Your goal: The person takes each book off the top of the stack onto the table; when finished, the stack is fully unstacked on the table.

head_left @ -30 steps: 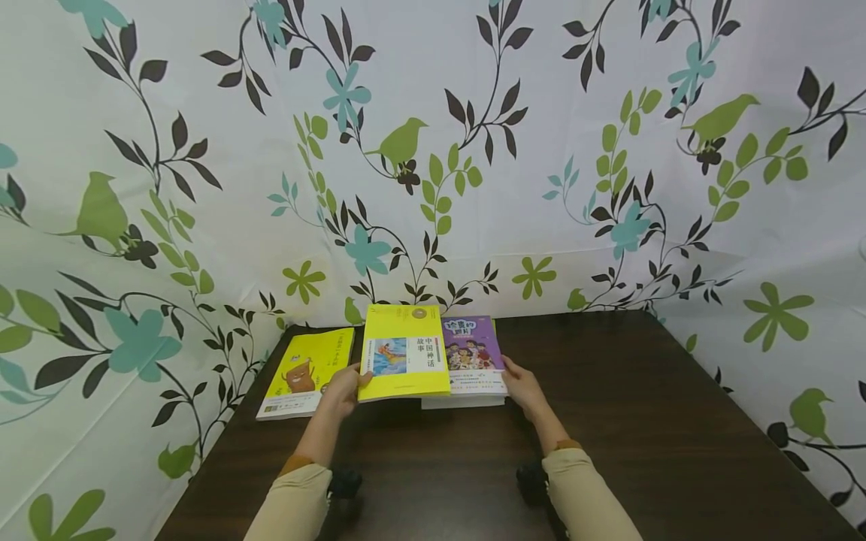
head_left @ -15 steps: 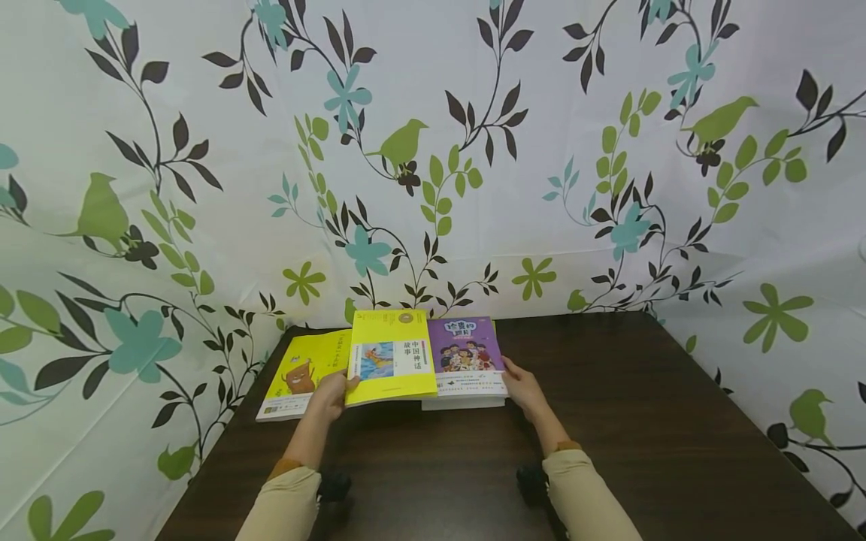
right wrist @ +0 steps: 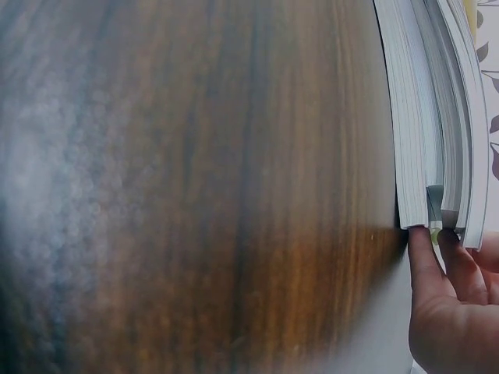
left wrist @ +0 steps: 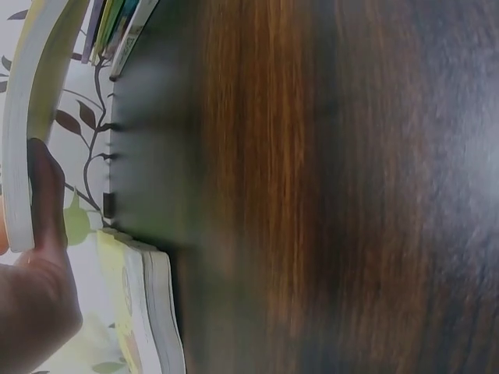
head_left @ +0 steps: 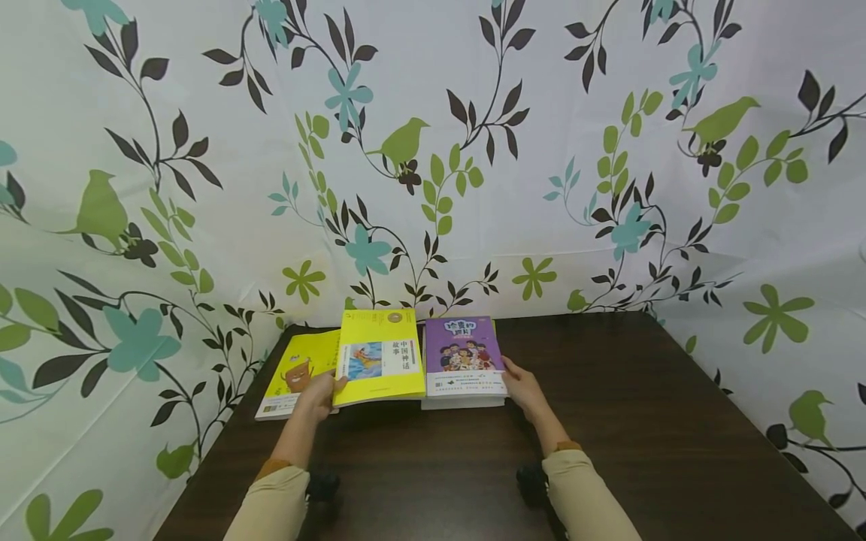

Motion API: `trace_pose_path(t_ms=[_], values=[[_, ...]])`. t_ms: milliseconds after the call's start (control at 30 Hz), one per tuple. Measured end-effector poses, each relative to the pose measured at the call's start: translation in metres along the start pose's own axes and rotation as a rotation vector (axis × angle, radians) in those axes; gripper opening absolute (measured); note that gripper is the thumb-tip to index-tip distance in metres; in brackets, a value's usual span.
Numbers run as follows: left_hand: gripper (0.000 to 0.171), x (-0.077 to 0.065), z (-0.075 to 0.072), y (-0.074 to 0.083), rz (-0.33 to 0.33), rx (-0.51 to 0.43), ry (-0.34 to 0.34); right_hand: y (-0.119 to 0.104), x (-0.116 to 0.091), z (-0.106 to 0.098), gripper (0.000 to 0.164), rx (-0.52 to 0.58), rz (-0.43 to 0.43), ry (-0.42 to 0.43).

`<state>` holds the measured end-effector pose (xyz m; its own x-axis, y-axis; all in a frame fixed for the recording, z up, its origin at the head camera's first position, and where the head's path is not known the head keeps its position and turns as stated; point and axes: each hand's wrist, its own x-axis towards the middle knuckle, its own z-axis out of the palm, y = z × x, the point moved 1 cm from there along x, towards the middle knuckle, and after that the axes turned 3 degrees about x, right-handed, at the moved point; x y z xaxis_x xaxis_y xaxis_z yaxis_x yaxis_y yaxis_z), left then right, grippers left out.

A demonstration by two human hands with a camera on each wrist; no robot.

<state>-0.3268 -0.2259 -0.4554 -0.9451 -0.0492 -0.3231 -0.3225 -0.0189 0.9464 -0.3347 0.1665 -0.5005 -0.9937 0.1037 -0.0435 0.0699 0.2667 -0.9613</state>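
Observation:
My left hand grips the left edge of a yellow paperback book with a blue picture on its cover. In the left wrist view its underside hangs above the table, fingers beneath it. It overlaps another yellow book, with a brown cartoon figure, lying at the far left. Right of the held book, a purple book with cartoon children tops a stack. My right hand pinches the purple book's right edge. In the right wrist view, one finger touches the lower book of that stack.
The dark wooden table reaches back to a wall covering with leaves and birds. In the left wrist view, white page blocks show under the left yellow book. Dark objects sit below both forearms.
My left hand has carried the yellow book leftward off the purple one, uncovering more of the purple cover and overlapping the left yellow book more. My right hand stays put.

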Motion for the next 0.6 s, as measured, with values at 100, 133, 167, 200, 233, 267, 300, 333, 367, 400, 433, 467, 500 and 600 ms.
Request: trace_pose_path(t_ms=[100, 133, 167, 200, 233, 267, 300, 333, 367, 400, 433, 467, 500, 600], values=[[0.051, 0.001, -0.001, 0.003, -0.016, 0.011, 0.003, 0.000, 0.001, -0.001, 0.048, -0.014, -0.002, 0.013], [0.050, 0.001, -0.002, 0.003, -0.023, 0.013, 0.007, 0.000, 0.001, -0.001, 0.048, -0.014, -0.002, 0.015], [0.050, 0.002, -0.002, 0.003, -0.026, 0.012, 0.009, 0.000, 0.001, -0.001, 0.048, -0.013, -0.001, 0.017], [0.050, 0.003, -0.003, 0.003, -0.028, 0.015, 0.011, 0.001, 0.001, -0.001, 0.048, -0.010, -0.005, 0.020], [0.050, 0.004, -0.003, 0.002, -0.025, 0.021, 0.011, 0.000, 0.001, -0.001, 0.048, -0.007, -0.007, 0.020], [0.049, 0.006, -0.004, 0.001, -0.025, 0.022, 0.020, 0.001, 0.000, 0.000, 0.048, 0.001, -0.006, 0.019], [0.050, 0.007, -0.004, -0.001, -0.023, 0.020, 0.024, 0.000, 0.000, 0.000, 0.048, 0.005, -0.007, 0.020], [0.048, 0.008, -0.005, -0.003, -0.023, 0.018, 0.034, 0.000, 0.000, 0.000, 0.048, -0.004, -0.012, 0.024], [0.049, 0.009, -0.006, -0.005, -0.022, 0.015, 0.037, 0.000, -0.001, 0.000, 0.048, -0.007, -0.012, 0.026], [0.049, 0.010, -0.006, -0.007, -0.021, 0.013, 0.040, 0.000, -0.001, 0.000, 0.048, -0.010, -0.009, 0.028], [0.049, 0.011, -0.007, -0.008, -0.020, 0.010, 0.043, 0.000, -0.001, 0.000, 0.048, -0.019, -0.007, 0.031], [0.049, 0.011, -0.007, -0.010, -0.022, 0.004, 0.051, 0.000, -0.001, 0.000, 0.048, -0.018, -0.001, 0.031], [0.049, 0.011, -0.008, -0.011, -0.021, 0.008, 0.054, 0.000, -0.001, 0.000, 0.048, -0.021, 0.000, 0.031], [0.049, 0.013, -0.009, -0.015, -0.016, 0.035, 0.065, 0.002, 0.001, 0.000, 0.049, -0.015, 0.005, 0.022]])
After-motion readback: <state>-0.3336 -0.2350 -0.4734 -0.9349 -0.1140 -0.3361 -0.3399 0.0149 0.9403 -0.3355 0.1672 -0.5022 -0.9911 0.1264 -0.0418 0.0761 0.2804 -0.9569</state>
